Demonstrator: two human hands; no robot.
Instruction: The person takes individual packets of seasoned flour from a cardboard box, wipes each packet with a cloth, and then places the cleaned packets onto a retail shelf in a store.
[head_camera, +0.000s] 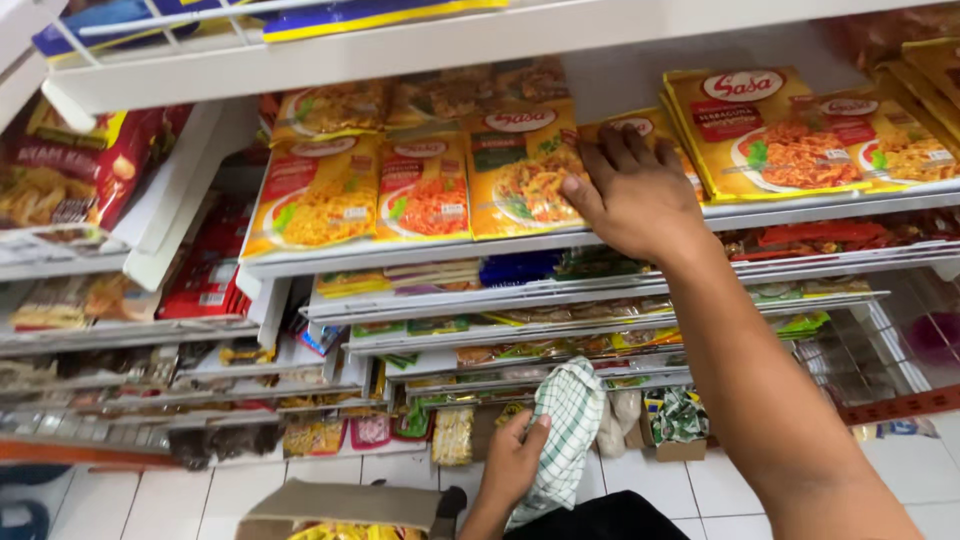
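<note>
White metal shelving fills the view, its tilted tiers stacked down to a white tiled floor. On the upper tier a row of yellow seasoning-mix sachets is displayed face-out, leaning against the shelf lip; more yellow sachets lie to the right, and red snack packets are seen on the adjoining rack to the left. The right hand is laid flat, fingers spread wide, on one sachet in the middle of that row; nothing is gripped, the palm merely presses the pack against its neighbours. Lower down, near the floor, the left hand is closed around a green-and-white checked cloth, which hangs from the fist. A brown cardboard box is seen at the bottom edge. The straightening of the pack is judged best done with light, even palm pressure, so that the sachet is slid level with the shelf lip without the adjacent packs being tipped forward; the cloth is best kept low, clear of the stock.
</note>
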